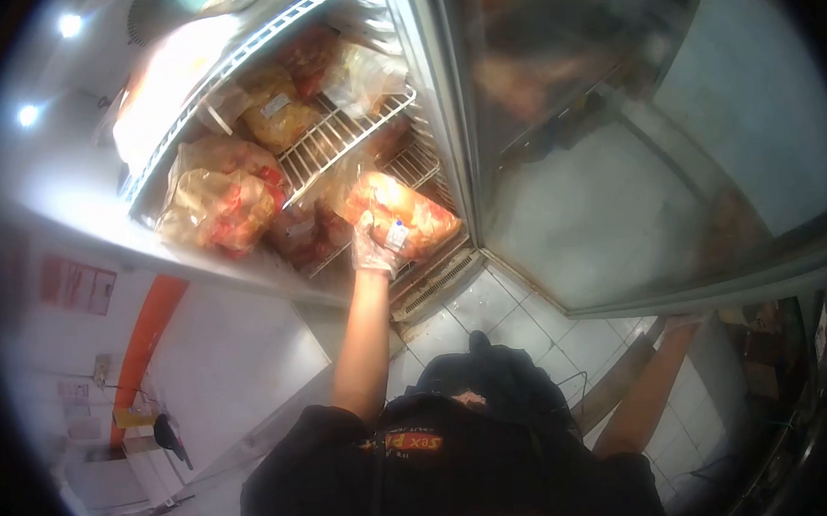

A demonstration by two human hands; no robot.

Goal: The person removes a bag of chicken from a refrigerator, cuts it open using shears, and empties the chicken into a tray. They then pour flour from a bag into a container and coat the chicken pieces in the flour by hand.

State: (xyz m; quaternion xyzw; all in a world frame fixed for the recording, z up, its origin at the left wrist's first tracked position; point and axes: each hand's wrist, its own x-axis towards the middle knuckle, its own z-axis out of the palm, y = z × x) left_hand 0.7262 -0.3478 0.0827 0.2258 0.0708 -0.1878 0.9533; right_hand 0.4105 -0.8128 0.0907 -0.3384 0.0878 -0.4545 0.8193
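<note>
Head view shows our left hand, in a clear glove, with its fingers clamped on the low end of a plastic bag of food. The bag is in front of the wire shelves, at the open side of the fridge. We seem to hold it from below because it looks soft and floppy, and a hand under it can stop it sagging. Our right hand is at the edge of the open door, maybe to hold it wide. We cannot tell if those fingers are apart or together. More bags lie on the shelves, maybe flat so they do not roll.
</note>
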